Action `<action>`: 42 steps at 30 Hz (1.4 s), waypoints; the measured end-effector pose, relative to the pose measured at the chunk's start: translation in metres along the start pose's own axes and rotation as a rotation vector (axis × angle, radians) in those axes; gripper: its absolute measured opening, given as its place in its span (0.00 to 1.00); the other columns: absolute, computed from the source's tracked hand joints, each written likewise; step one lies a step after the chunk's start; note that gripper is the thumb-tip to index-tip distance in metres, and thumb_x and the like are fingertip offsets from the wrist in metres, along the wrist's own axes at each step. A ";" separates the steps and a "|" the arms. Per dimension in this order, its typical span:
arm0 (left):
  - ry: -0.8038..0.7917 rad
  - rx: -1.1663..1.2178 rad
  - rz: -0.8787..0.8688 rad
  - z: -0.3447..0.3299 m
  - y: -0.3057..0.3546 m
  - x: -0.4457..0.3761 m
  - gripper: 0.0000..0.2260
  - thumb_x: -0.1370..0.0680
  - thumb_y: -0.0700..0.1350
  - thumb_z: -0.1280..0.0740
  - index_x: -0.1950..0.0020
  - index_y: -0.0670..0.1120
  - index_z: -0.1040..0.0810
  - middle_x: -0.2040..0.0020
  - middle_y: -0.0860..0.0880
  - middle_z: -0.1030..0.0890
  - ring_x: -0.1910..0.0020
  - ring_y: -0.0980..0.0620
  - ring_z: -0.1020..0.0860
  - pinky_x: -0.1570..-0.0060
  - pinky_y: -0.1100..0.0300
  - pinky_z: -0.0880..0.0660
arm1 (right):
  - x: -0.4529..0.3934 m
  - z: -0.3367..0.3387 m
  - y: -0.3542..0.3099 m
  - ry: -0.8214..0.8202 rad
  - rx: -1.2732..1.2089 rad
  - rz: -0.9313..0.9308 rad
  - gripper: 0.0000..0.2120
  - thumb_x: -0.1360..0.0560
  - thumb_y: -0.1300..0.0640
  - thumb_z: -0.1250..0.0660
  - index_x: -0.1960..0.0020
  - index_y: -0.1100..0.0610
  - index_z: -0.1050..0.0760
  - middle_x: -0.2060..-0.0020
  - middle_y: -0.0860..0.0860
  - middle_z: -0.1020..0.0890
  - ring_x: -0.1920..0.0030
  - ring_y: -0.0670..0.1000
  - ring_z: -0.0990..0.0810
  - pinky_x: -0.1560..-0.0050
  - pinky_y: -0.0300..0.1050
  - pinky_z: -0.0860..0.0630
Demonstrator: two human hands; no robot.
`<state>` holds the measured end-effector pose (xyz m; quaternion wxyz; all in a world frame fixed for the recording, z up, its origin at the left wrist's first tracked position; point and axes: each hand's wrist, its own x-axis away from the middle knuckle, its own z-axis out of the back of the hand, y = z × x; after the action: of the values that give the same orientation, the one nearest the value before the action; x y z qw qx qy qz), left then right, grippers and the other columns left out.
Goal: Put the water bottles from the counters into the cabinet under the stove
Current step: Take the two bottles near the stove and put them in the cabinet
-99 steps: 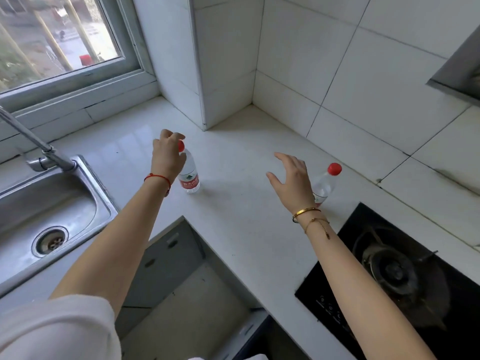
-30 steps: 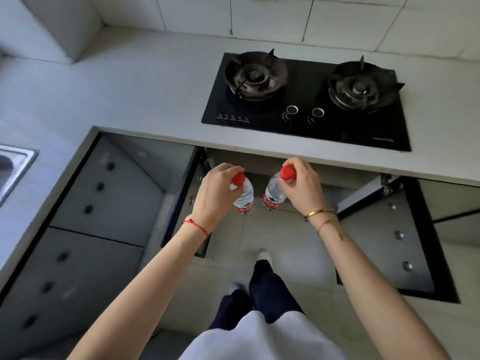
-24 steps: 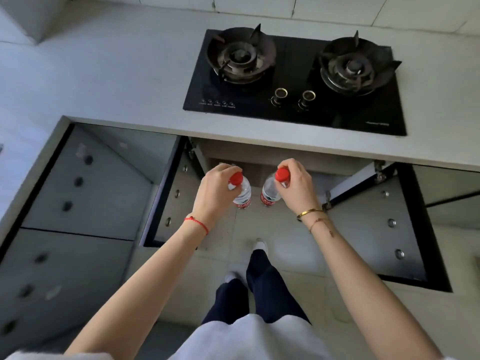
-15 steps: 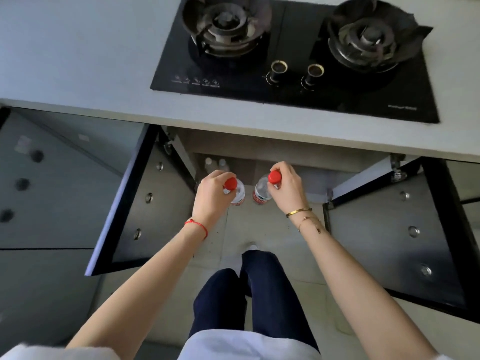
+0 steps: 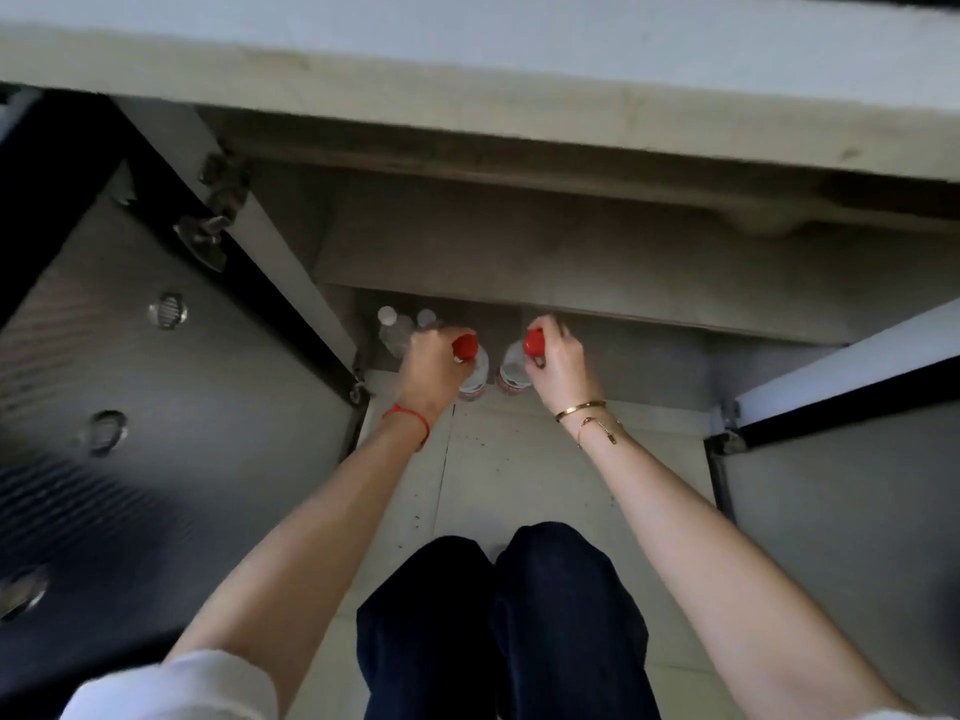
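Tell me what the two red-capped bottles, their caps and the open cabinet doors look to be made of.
Left bottle and right bottle: clear, thin plastic by the look, see-through with printed red labels.
Caps: opaque red plastic, smooth.
Left door and right door: grey panels in dark frames with metal hinges; possibly laminated board or metal, the blur leaves it open.

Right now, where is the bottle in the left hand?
In the head view, the left-hand bottle is centre frame at the open cabinet's front edge, beside the right-hand bottle, near the white-capped bottles.
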<state>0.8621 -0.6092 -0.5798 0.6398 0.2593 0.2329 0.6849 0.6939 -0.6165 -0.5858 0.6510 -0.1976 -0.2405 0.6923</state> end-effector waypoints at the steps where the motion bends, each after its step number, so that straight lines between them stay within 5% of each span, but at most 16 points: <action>1: 0.004 -0.005 -0.008 -0.012 -0.009 -0.010 0.14 0.30 0.35 0.27 0.46 0.42 0.17 0.50 0.41 0.16 0.52 0.44 0.17 0.48 0.52 0.20 | -0.008 -0.012 0.009 0.005 0.007 0.008 0.14 0.25 0.62 0.32 0.41 0.60 0.30 0.45 0.60 0.21 0.48 0.62 0.20 0.48 0.53 0.21; 7: -0.018 -0.052 0.010 -0.067 -0.047 -0.051 0.11 0.27 0.34 0.29 0.45 0.40 0.18 0.47 0.41 0.18 0.48 0.45 0.19 0.41 0.55 0.24 | -0.050 -0.073 0.048 0.010 0.065 -0.009 0.15 0.24 0.63 0.35 0.38 0.63 0.31 0.44 0.62 0.22 0.45 0.63 0.20 0.48 0.52 0.23; 23: -0.047 -0.083 -0.072 -0.114 -0.080 -0.103 0.15 0.25 0.35 0.34 0.40 0.46 0.19 0.45 0.43 0.16 0.45 0.44 0.19 0.42 0.54 0.23 | -0.095 -0.120 0.084 -0.037 0.056 -0.045 0.14 0.25 0.66 0.36 0.40 0.64 0.29 0.42 0.63 0.24 0.46 0.64 0.22 0.48 0.52 0.22; 35: -0.096 -0.103 -0.110 -0.105 -0.080 -0.091 0.24 0.26 0.33 0.32 0.31 0.43 0.29 0.37 0.42 0.22 0.39 0.42 0.22 0.36 0.55 0.27 | -0.079 -0.108 0.079 -0.064 -0.018 -0.115 0.23 0.26 0.62 0.33 0.32 0.57 0.33 0.40 0.60 0.22 0.42 0.62 0.22 0.44 0.50 0.23; 42: -0.058 -0.031 -0.126 -0.042 -0.048 -0.035 0.22 0.27 0.34 0.31 0.34 0.44 0.25 0.38 0.44 0.20 0.42 0.44 0.20 0.41 0.55 0.23 | -0.035 -0.047 0.044 -0.099 0.076 -0.136 0.18 0.25 0.56 0.33 0.35 0.55 0.27 0.42 0.58 0.21 0.42 0.59 0.22 0.49 0.47 0.25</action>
<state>0.8725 -0.6403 -0.6451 0.6920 0.2538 0.2195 0.6391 0.6884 -0.6491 -0.6516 0.6907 -0.1214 -0.2590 0.6641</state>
